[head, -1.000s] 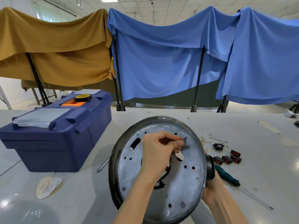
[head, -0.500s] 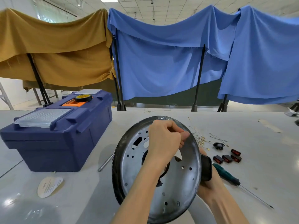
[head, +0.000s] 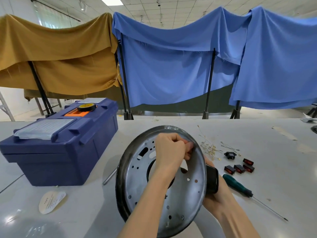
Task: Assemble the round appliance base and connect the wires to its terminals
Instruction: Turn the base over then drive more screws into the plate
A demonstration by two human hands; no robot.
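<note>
Curled at the upper rim of the base (head: 187, 196), my left hand (head: 169, 152) has left its centre; what it pinches I cannot tell. My right hand (head: 221, 201) clasps the black knob (head: 212, 181) below; wires (head: 209, 148) beyond lie unconnected.

On your left a dark blue toolbox (head: 56, 152) sits on the white table (head: 283, 177), with a roll of black tape (head: 86, 107) on its lid. An oval paper label (head: 51, 201) lies in front of it. On your right lies a green-handled screwdriver (head: 237, 186). Beyond the table hang a mustard cloth (head: 56, 57) and blue cloths (head: 171, 66).
</note>
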